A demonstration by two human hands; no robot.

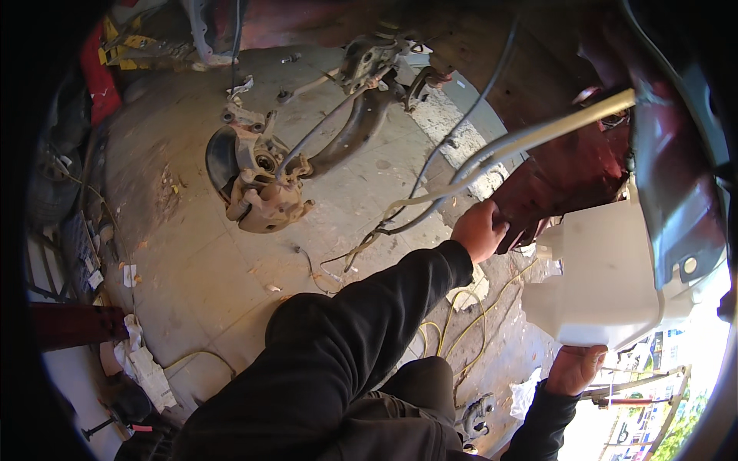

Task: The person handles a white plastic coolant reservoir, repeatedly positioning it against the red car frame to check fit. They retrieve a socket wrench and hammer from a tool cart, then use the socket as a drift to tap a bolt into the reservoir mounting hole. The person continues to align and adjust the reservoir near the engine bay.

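A translucent white plastic reservoir tank (607, 276) sits at the right, up against the dark red car body panel (565, 180). My left hand (480, 230) is closed at the lower edge of that red panel; its fingertips are partly hidden behind the metal. Below the tank, my right hand (575, 370) grips its bottom edge, thumb and fingers bent against the plastic. A short spout on the tank points toward my left hand. The tank's upper end meets the bodywork, and the join is mostly hidden.
A rusty brake and knuckle assembly (265, 173) hangs at the centre left, joined to a suspension arm (346, 134). Loose hoses (530, 138) cross from the upper right. A yellow cable (484, 323) lies coiled on the floor, and a red beam (77, 326) stands at far left.
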